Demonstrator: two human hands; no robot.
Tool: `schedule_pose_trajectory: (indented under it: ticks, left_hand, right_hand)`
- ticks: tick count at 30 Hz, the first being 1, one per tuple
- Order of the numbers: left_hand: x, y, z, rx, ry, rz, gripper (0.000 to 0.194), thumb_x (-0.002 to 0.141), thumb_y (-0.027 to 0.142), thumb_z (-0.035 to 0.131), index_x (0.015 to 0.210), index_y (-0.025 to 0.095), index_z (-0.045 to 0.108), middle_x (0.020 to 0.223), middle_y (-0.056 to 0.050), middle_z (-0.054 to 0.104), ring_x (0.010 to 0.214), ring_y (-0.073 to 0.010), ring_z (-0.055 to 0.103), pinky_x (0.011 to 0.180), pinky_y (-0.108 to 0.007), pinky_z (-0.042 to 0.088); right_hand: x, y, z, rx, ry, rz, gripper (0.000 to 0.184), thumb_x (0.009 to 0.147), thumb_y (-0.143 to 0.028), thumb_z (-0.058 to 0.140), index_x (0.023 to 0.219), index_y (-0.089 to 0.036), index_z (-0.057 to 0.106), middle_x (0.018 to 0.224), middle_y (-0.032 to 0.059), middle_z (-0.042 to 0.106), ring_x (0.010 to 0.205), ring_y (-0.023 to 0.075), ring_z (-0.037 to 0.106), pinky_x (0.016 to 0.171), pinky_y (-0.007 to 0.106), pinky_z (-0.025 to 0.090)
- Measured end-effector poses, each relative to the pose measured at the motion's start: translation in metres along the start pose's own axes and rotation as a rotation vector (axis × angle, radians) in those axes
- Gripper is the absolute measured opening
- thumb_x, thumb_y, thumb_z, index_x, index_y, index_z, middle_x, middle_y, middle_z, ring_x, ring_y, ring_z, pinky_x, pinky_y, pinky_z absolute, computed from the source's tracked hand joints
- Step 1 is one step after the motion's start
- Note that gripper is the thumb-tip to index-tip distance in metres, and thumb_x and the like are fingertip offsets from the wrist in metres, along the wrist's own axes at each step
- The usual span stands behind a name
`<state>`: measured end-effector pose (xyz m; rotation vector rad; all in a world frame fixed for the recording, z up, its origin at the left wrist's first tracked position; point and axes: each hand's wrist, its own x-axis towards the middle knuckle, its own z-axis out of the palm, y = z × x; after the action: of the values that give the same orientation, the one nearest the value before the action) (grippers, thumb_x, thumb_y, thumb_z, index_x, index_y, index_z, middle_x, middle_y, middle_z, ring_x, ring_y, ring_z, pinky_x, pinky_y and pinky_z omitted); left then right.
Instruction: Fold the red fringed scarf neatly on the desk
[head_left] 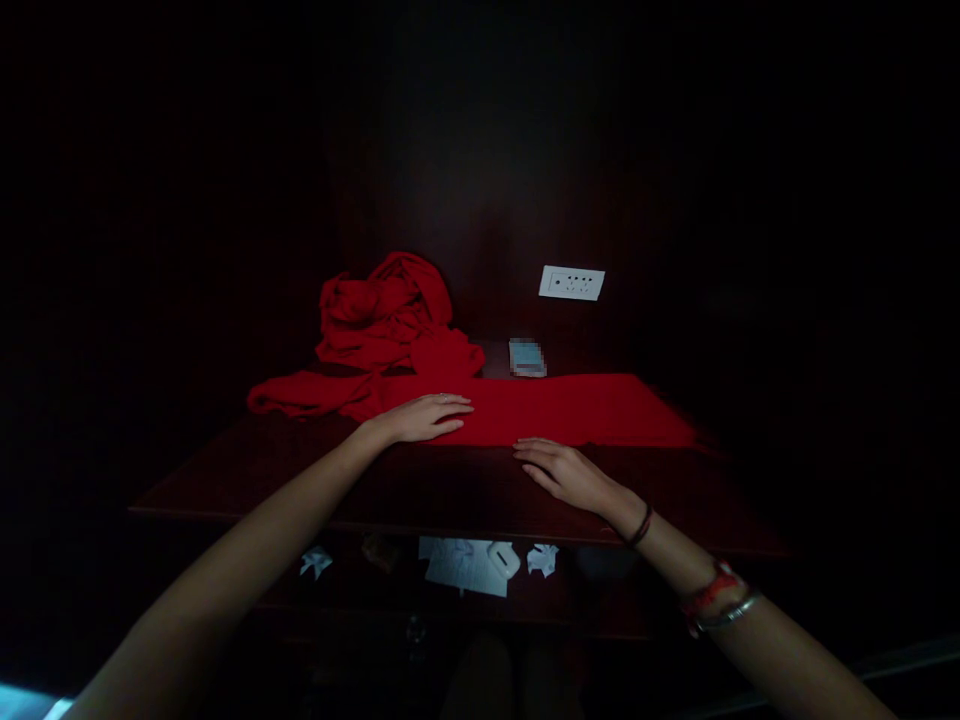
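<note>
A long red cloth (pixel 562 408) lies flattened in a band across the dark table (pixel 285 480). My left hand (pixel 427 415) rests flat on the band's left part, fingers stretched out to the right. At the band's near edge, my right hand (pixel 562 472) lies palm down, fingertips close to the fabric; whether they touch it I cannot tell. Neither hand grips anything. To the left the cloth runs into a loose strip and a crumpled red heap (pixel 386 310) behind it. The band's right end fades into shadow.
Behind the band lies a small light-blue item (pixel 527 358), blurred out. A white socket plate (pixel 571 283) is on the back wall. Under the tabletop, a lower shelf holds paper sheets (pixel 457 568), a white rounded object (pixel 503 560) and crumpled paper (pixel 541 560). The surroundings are very dark.
</note>
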<state>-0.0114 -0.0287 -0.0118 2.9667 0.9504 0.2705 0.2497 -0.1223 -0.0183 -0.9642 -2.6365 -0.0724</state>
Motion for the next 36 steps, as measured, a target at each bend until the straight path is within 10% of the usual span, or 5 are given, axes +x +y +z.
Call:
schedule_pose_trajectory:
  ticks: [9, 15, 19, 29, 36]
  left_hand:
    - [-0.002, 0.000, 0.002, 0.009, -0.137, -0.056, 0.046, 0.085, 0.045, 0.026, 0.126, 0.026, 0.027, 0.135, -0.002, 0.024, 0.121, -0.0160, 0.022, 0.097, -0.031, 0.019]
    - [0.000, 0.009, -0.002, -0.006, -0.043, 0.014, 0.046, 0.086, 0.046, 0.024, 0.128, 0.029, 0.022, 0.137, 0.000, 0.018, 0.124, -0.0155, 0.014, 0.099, -0.032, 0.015]
    - [0.003, 0.015, 0.003, -0.030, -0.185, -0.001, 0.050, 0.084, 0.050, 0.023, 0.129, 0.032, 0.015, 0.138, 0.000, 0.009, 0.125, -0.0208, 0.006, 0.098, -0.040, 0.011]
    - [0.002, 0.012, 0.004, -0.062, -0.225, -0.012, 0.052, 0.083, 0.052, 0.022, 0.130, 0.033, 0.012, 0.138, 0.000, 0.009, 0.125, -0.0204, 0.005, 0.099, -0.041, 0.010]
    - [0.001, 0.012, -0.002, -0.079, -0.184, -0.048, 0.044, 0.088, 0.043, 0.016, 0.129, 0.031, 0.015, 0.138, 0.002, 0.013, 0.125, -0.0158, 0.010, 0.099, -0.037, 0.011]
  right_hand:
    - [-0.016, 0.031, -0.008, -0.162, 0.150, 0.230, 0.038, 0.082, -0.018, 0.032, 0.117, -0.013, 0.045, 0.120, 0.0093, 0.046, 0.113, 0.0182, 0.037, 0.097, 0.037, 0.031]
    - [-0.049, 0.062, -0.023, -0.396, 0.001, 0.239, 0.038, 0.077, -0.009, 0.032, 0.108, -0.014, 0.053, 0.112, 0.0089, 0.053, 0.110, 0.0208, 0.041, 0.097, 0.042, 0.026]
    - [-0.054, 0.062, -0.023, -0.472, -0.073, 0.202, 0.037, 0.079, -0.008, 0.032, 0.109, -0.014, 0.053, 0.112, 0.0092, 0.053, 0.109, 0.0206, 0.043, 0.096, 0.041, 0.027]
    - [-0.044, 0.047, -0.031, -0.567, -0.148, 0.168, 0.035, 0.078, -0.005, 0.034, 0.106, -0.010, 0.055, 0.111, 0.0131, 0.053, 0.106, 0.0240, 0.044, 0.094, 0.041, 0.029]
    - [0.020, 0.023, -0.019, -0.264, -0.014, 0.164, 0.038, 0.081, -0.011, 0.030, 0.115, -0.010, 0.047, 0.117, 0.0123, 0.049, 0.109, 0.0193, 0.042, 0.096, 0.034, 0.030]
